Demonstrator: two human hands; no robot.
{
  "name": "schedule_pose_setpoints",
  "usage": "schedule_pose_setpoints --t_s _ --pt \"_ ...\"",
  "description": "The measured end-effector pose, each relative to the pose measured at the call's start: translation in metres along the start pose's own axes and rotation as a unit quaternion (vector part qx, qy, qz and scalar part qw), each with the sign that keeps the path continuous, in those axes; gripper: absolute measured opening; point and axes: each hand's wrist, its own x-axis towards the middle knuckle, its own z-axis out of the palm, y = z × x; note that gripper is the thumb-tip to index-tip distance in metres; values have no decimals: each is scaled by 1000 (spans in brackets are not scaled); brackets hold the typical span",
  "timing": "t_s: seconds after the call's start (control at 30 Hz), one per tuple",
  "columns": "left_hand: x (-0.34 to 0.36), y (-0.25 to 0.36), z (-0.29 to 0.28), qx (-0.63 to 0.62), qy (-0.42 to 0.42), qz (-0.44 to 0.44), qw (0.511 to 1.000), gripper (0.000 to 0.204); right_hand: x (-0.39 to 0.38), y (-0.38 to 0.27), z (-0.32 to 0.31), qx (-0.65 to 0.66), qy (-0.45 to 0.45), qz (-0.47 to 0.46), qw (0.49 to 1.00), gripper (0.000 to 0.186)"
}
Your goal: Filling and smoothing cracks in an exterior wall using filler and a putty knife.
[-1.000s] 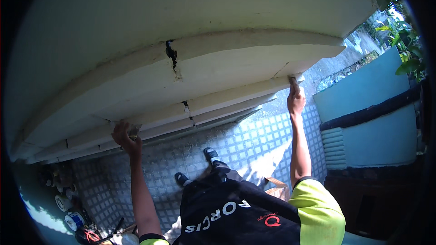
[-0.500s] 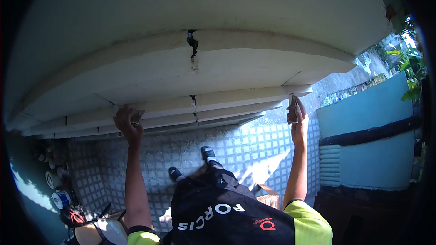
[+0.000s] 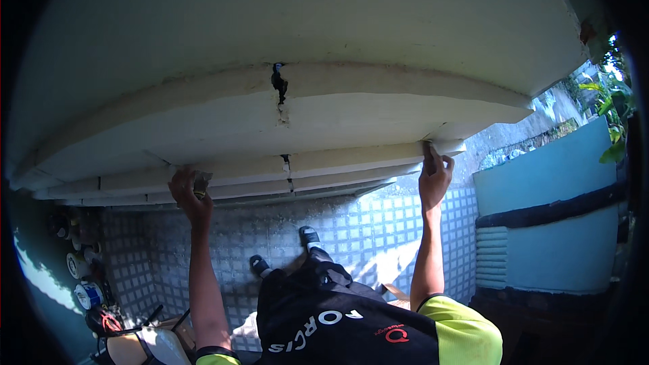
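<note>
Ahead of me runs a cream-painted wall moulding (image 3: 230, 118) with stepped ledges. A dark, jagged crack (image 3: 278, 84) breaks its upper ledge near the middle, and a smaller gap (image 3: 286, 162) shows below. My left hand (image 3: 191, 195) is closed round a small, brownish, flat-ended thing (image 3: 202, 182) beside a lower ledge; its kind is unclear. Raised farther right, my right hand (image 3: 436, 172) has its fingers bent together against the lower ledge, by a thin dark joint line. What it grips is mostly hidden by the fingers.
Below me lies a tiled floor (image 3: 378, 220), with my sandalled feet on it. Buckets (image 3: 88, 294) and a chair (image 3: 159, 345) stand at lower left. A pale blue wall (image 3: 554, 243) with a dark band rises at right, near green leaves (image 3: 614, 152).
My right hand has turned and moved slightly left against the ledge; the thing in it shows far less. My left hand stays near the ledge, its grip unchanged. The view has shifted slightly.
</note>
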Motion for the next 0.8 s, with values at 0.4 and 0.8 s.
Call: schedule_pose_setpoints --t_s 0.4,0.8 --pt "-5 -5 9 22 20 -17 999 58 -7 -16 2 -17 -56 -31 998 37" --pt "-52 25 -80 -105 -12 -125 987 59 -51 -104 18 6 -83 17 996 33"
